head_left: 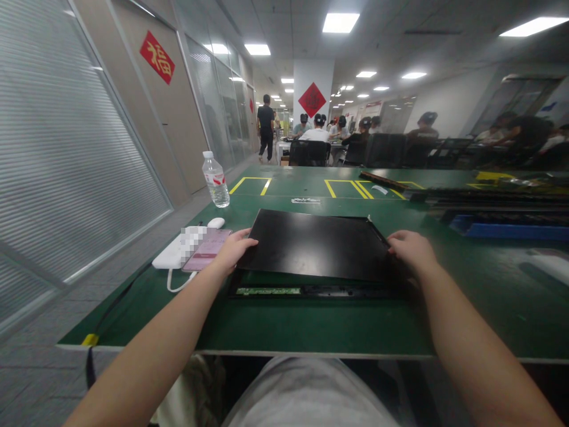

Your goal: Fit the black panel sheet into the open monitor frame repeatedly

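Ceiling lights [341,23] shine over an office where people sit at desks beyond a green table [320,329]. On this table, near its front edge, a black panel [311,243] lies between the two hands. Its left edge is pinched by the left hand [235,250], thumb on top. At its right edge, the right hand [412,249] has its fingers curled in; I cannot tell whether they clamp the panel or the frame [342,292] around it. Flat, thin and rectangular, the panel is glossy, with a pale reflection near its lower middle. It sits slightly askew, leaving the frame's near bar uncovered, with a green circuit board [268,291] along the left part. Left of the left hand lies a phone [207,252].
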A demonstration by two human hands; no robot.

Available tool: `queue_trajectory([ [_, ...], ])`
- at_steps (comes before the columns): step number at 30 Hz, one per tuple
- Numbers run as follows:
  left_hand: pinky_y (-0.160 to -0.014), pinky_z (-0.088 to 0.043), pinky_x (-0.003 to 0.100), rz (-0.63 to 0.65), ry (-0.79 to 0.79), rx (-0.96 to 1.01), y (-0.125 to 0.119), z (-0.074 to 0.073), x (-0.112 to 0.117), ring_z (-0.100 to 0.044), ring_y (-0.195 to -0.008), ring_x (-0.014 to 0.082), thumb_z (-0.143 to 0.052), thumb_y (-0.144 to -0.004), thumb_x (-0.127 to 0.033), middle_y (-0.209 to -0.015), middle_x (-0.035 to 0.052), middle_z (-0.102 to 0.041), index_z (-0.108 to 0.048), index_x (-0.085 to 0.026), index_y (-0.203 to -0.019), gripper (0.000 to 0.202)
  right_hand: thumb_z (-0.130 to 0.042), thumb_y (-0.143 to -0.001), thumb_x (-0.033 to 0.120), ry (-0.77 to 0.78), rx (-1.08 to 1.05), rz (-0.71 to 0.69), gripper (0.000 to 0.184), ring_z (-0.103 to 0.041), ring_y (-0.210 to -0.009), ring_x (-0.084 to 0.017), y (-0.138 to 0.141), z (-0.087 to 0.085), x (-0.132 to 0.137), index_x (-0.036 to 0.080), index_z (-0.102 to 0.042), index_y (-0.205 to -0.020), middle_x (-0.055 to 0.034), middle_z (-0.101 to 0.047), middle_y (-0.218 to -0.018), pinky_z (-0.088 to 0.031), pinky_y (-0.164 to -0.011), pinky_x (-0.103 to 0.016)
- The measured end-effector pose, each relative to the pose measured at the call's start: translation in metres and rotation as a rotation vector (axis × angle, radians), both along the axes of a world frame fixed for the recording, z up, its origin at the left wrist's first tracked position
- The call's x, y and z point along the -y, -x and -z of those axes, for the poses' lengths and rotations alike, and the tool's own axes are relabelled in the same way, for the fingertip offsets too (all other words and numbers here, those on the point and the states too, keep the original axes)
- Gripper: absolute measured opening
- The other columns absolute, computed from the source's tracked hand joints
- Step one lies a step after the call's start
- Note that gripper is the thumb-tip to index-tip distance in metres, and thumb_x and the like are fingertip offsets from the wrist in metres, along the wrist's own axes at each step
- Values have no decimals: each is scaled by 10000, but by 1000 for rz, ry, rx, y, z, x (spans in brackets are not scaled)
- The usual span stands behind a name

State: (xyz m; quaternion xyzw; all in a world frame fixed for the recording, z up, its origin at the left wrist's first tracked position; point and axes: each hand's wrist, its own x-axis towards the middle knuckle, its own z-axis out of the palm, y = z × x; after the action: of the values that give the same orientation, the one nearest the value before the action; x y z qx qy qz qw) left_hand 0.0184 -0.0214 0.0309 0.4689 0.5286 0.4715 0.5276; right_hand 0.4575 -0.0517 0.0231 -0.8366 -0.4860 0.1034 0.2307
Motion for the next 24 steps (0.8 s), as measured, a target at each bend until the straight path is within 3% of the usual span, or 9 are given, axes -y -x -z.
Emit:
queue_trajectory([
  [8, -655, -538, 306, 7, -17, -55, 1, 2, -2, -702, -691, 226, -694, -550, -188, -751, 29, -760, -715, -161, -1035, 486, -563, -730, 288, -22, -19, 14, 322, -653, -666, -196, -4, 4, -2, 215, -748, -983, -37, -735, -719, -441, -602, -279],
  [24, -620, -555, 314, -11, -12, -69, 2, 8, -6, -701, -636, 220, -662, -591, -140, -734, 27, -749, -658, -142, -1133, 541, -551, -739, 297, 5, -15, -2, 297, -644, -650, -195, -1, 0, 1, 236, -754, -947, -34, -739, -748, -420, -576, -286],
])
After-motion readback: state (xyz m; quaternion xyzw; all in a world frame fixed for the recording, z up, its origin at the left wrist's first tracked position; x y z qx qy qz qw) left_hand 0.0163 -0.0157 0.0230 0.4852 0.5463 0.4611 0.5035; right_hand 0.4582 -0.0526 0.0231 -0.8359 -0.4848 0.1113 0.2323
